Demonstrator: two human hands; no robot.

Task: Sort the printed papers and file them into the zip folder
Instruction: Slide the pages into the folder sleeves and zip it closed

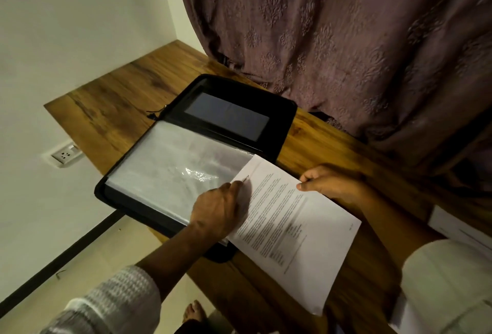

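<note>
Head view: printed paper [292, 224] pinched between left hand [215, 208] and right hand [330, 182].

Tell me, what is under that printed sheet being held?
The printed sheet covers wooden desk and the zip folder's right edge beside the left hand. Whatever lies flat beneath it is hidden.

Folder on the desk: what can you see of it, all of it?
The folder is black, zip-edged, and lies open on the wooden desk, its near side seemingly past the desk's edge. The far flap carries a dark rectangular pocket. The near half holds clear, glossy, wrinkled sleeves. A zip cord lies at the spine's left end. The left hand rests on the top sleeve; a sheet, held by the right hand, meets the sleeves' right edge.
</note>
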